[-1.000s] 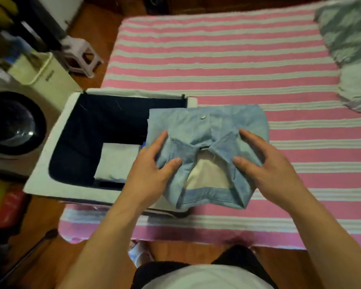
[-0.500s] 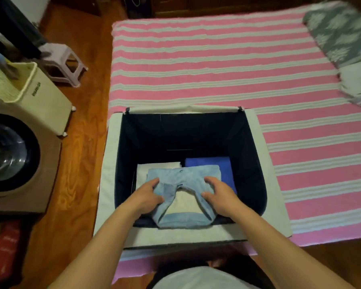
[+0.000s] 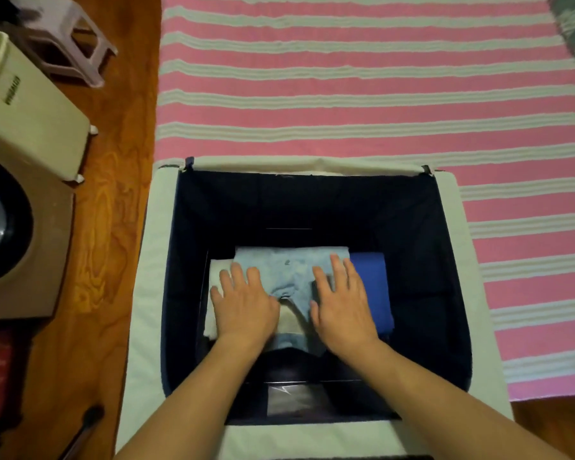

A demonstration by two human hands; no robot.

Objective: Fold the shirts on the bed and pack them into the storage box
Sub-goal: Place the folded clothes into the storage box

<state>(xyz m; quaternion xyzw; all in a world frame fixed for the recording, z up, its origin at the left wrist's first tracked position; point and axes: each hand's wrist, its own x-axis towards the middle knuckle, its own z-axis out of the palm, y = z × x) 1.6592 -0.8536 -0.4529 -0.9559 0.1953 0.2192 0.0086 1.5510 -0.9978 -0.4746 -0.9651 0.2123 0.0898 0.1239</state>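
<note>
Two flat hands press the folded light-blue denim shirt point(image 3: 291, 270) down at the bottom of the storage box point(image 3: 136, 293). The left hand point(image 3: 243, 303) lies with straight, spread fingers on the shirt's left half, the right hand point(image 3: 341, 303) likewise on its right half; neither grips anything. The shirt sits collar toward the person, on top of two folded pieces already in the box: a cream shirt point(image 3: 218, 270) showing at its left edge and a deep-blue shirt point(image 3: 374, 280) showing at its right. The box stands on the near corner of the pink-striped bed point(image 3: 312, 94), hanging partly over the wooden floor point(image 3: 113, 194).

The placing looks all but done, so the risk lies in the letting go. The denim straddles two separate stacks, and if these differ in height it may sag into the gap and loosen its fold. Lifting the hands with a drag could pull the collar or a tucked side open. Leaning weight on the box, which overhangs the bed's edge, might tip it toward the floor.
</note>
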